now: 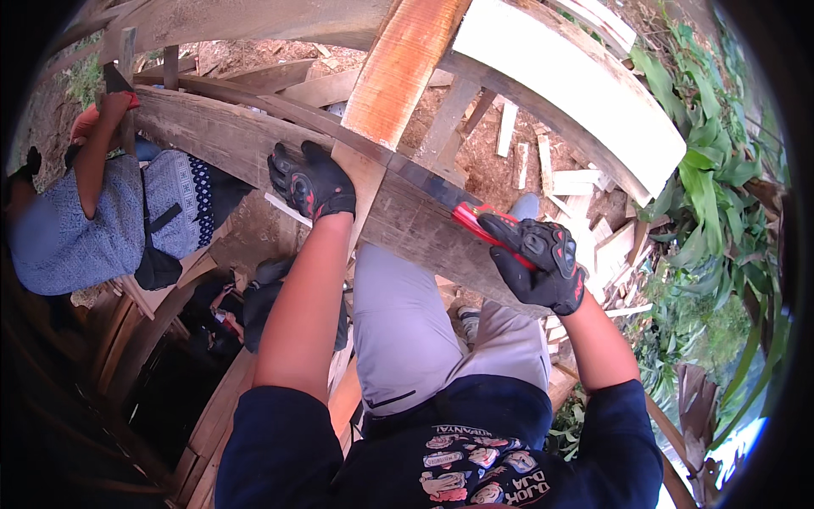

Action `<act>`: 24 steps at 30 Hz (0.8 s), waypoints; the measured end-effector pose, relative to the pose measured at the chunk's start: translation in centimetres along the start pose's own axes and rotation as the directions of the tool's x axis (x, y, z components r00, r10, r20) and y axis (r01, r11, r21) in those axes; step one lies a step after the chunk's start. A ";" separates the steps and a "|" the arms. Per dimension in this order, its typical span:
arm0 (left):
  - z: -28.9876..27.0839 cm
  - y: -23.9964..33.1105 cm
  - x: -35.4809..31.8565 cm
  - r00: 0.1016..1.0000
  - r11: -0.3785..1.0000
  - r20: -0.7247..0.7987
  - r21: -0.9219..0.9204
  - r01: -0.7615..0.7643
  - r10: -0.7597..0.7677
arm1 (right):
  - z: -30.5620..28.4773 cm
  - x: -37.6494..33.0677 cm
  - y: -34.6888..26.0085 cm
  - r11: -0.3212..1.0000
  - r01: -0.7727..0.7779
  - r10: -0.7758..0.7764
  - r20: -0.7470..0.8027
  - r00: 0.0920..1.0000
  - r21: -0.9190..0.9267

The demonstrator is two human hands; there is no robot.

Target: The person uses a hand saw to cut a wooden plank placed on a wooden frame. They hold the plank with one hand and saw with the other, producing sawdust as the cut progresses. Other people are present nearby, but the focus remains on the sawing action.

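Red-handled, dark-bladed handsaw (471, 220): long axis forward-left from right grip (540, 259)
Right grip: black-gloved, nearer, clamped on handsaw
Broad orange-brown wooden plank (409, 76): forward-left of right grip
Left grip (311, 185): black-gloved, fingers apart, beside plank

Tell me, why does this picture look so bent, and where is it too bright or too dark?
In the head view, the fisheye lens curves straight edges toward the black rim; in that same head view, glare bleaches the pale board nearly white, the lower left sinks into deep shadow, and the right hand and red-handled saw look fairly clear.
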State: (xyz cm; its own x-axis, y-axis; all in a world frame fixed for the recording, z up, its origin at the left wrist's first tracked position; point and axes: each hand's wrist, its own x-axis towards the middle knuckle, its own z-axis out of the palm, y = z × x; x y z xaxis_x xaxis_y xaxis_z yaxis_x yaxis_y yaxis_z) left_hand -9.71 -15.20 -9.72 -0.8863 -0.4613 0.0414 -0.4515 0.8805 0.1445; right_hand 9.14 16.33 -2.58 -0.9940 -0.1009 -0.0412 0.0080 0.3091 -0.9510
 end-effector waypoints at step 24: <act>-0.1 0.0 -1.1 0.999 1.000 -0.043 0.018 0.010 -0.009 | 1.1 2.5 -5.0 0.987 -0.163 0.161 -0.083 0.984 -0.018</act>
State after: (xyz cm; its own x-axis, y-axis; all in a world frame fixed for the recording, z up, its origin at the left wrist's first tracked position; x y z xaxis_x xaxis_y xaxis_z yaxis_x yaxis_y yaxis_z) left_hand -8.77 -14.67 -9.71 -0.8767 -0.4739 0.0823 -0.4623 0.8775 0.1271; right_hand 6.70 13.46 1.72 -0.9854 0.0284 -0.1679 0.1675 0.3386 -0.9259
